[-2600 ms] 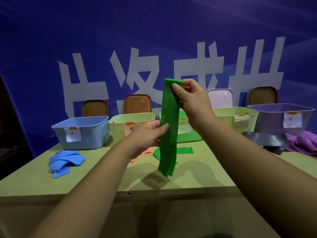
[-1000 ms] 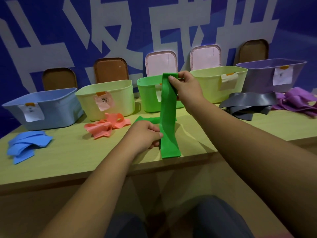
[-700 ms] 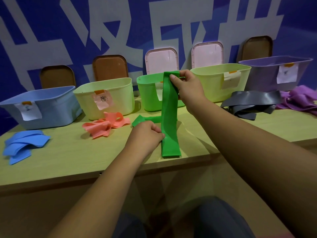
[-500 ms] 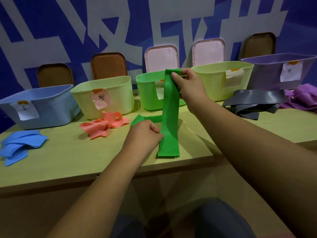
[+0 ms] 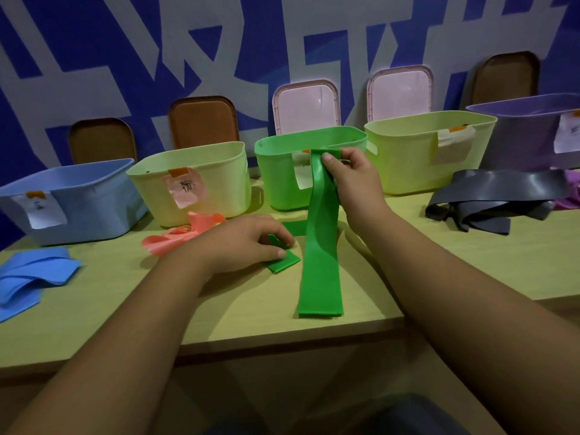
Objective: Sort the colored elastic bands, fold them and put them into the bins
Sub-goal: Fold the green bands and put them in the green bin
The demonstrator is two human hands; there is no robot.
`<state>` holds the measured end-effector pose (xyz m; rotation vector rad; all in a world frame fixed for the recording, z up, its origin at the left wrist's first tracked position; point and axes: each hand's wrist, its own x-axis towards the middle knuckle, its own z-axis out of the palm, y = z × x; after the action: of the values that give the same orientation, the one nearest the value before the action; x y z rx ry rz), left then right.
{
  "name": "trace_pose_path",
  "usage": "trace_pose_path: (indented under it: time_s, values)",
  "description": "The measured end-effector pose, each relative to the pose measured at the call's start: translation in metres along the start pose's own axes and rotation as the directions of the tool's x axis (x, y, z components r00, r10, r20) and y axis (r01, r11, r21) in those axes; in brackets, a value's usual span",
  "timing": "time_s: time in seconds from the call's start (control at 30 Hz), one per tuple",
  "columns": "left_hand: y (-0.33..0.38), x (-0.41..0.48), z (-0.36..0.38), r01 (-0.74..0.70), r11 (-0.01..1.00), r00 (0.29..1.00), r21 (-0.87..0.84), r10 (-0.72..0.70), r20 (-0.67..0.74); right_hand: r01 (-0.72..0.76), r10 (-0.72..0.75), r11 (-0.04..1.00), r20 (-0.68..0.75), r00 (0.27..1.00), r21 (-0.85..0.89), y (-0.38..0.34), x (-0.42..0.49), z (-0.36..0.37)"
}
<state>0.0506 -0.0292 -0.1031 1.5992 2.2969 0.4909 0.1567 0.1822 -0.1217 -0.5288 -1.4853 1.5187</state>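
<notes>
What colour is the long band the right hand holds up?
Green; the long band hangs from the right hand, seen in the head view.

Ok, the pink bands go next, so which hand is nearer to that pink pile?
Left. The left hand, pinching a small green band, sits just beside the pink bands; the right hand is farther off, holding the long green band up.

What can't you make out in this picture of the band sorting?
Head view:
- Inside the green bin and the other bins: hidden by their walls.
- Blue bin's label writing: too small.
- Purple bands: cut off by the right edge.
- Short green band: partly under the left hand.
</notes>
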Motion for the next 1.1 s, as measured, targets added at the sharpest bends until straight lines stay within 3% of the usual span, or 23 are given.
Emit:
trace_pose_path:
  time_s: [0.13,0.3,0.57,0.77,1.1]
  values:
    - [-0.005,0.017,-0.005,-0.027,0.999,0.998,-0.022,0.028,0.054,0.002,-0.002,1.0,0.058,0.998,0.001,0.005,-0.001,-0.001]
    - [-0.022,0.017,0.001,-0.07,0.987,0.997,-0.146,0.067,-0.026,0.006,-0.006,1.0,0.111,0.994,0.001,0.006,-0.003,0.001]
    - [-0.026,0.018,0.005,-0.146,0.983,0.987,-0.114,0.137,-0.087,0.011,-0.007,1.0,0.152,0.988,-0.027,0.007,-0.005,0.002]
    - [-0.023,0.013,0.006,-0.182,0.947,0.931,-0.264,0.08,-0.355,-0.013,0.021,0.999,0.176,0.984,-0.048,0.004,-0.008,0.0]
    - [-0.023,0.016,0.006,-0.261,0.846,0.823,-0.466,-0.058,-0.566,-0.126,0.105,0.992,0.384,0.917,0.028,0.002,-0.015,0.001]
